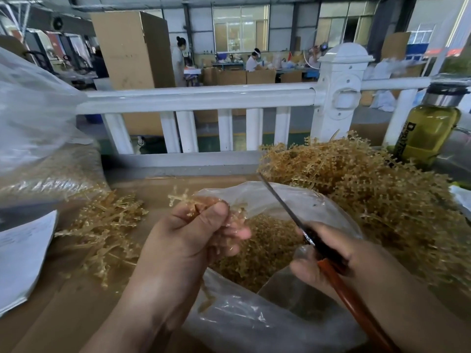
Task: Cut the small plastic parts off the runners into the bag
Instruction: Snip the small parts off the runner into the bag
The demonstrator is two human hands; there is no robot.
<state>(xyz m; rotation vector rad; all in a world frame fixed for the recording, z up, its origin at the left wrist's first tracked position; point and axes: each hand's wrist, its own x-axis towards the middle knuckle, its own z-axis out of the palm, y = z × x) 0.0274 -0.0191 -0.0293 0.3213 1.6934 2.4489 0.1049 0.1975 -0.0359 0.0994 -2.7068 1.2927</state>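
My left hand (196, 233) is closed around a tan plastic runner (183, 197) with small beads on its branches, held over the mouth of a clear plastic bag (254, 324). Cut tan parts (265, 250) lie inside the bag. My right hand (331, 263) grips scissors (283, 202) by their orange-red handle, and the thin blades point up and to the left, above the bag. The blades sit just right of the runner without touching it.
A big heap of uncut tan runners (362, 189) fills the right side of the brown table. A smaller pile of runners (102, 225) lies at the left. A large clear bag (33, 118) stands far left, a green bottle (430, 133) far right, a white railing (204, 98) behind.
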